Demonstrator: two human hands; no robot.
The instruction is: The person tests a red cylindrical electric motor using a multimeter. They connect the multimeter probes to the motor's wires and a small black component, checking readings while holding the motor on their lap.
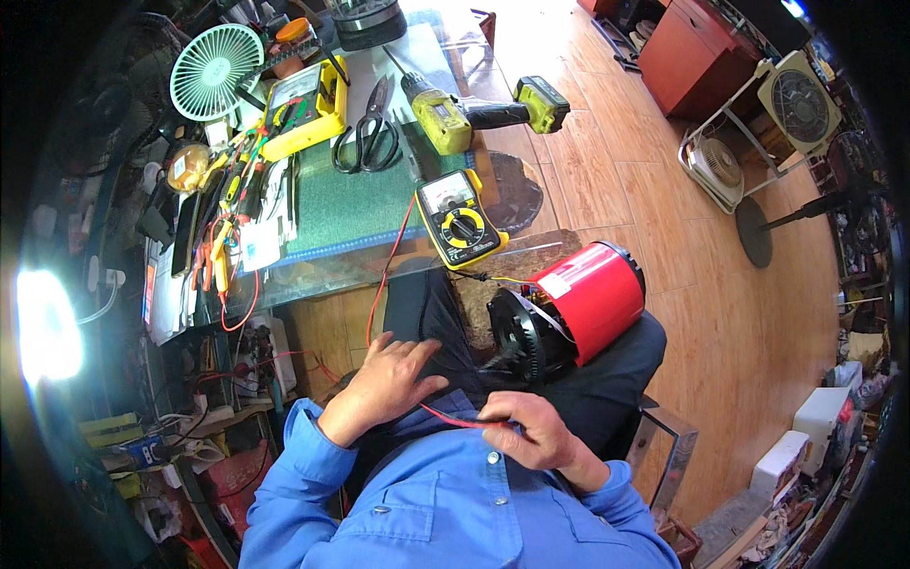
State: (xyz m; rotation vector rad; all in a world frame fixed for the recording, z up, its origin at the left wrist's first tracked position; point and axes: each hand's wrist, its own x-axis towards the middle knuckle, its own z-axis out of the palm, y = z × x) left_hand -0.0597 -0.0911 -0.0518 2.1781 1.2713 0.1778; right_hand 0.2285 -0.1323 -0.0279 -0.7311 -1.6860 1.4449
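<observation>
My right hand (536,431) is closed, with thumb and fingers pinching a red-and-black lead (453,418) in front of my shirt. The lead stretches leftward to my left hand (381,381), whose fingers are stretched out and thumb is apart over my lap. Another stretch of red lead (384,275) hangs from the table edge down to the left fingers. On my thigh lies a red cylindrical appliance housing (597,296), tipped on its side. Its black geared end (519,339) faces my hands, with thin wires showing. A yellow-and-black analog multimeter (459,220) rests at the table corner.
A green cutting mat (346,199) covers part of the glass-topped table. On it are black-handled scissors (368,137) and a yellow-green cordless drill (445,119), its battery jutting past the edge. A second yellow meter (301,109) stands behind hand tools. Fans (713,163) stand on the right.
</observation>
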